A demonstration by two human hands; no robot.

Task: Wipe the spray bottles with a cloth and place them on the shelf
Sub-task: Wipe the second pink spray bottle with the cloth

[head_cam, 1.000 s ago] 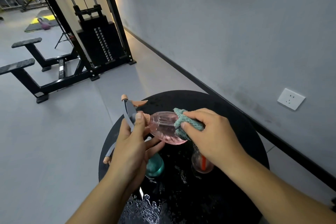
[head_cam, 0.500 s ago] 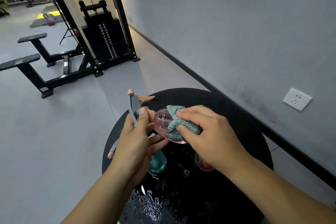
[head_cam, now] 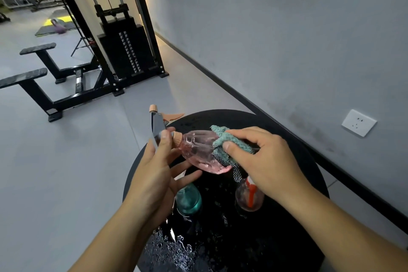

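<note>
I see left hand (head_cam: 152,174) gripping pink spray bottle (head_cam: 198,152) at its grey sprayer head, thumb curled over it, other fingers loosely spread beneath — bottle held sideways above round black bench (head_cam: 298,161). Right hand (head_cam: 262,161) pinches teal cloth (head_cam: 227,146) against bottle body. Teal bottle (head_cam: 188,200) and red-tubed bottle (head_cam: 249,196) stand on bench below.

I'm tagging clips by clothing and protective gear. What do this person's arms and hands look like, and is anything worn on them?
Both arms are bare as far as the frame shows: no sleeves in view. The left hand and right hand wear no gloves, and no rings, watch or wristband are visible. Fingernails look short and plain.
</note>
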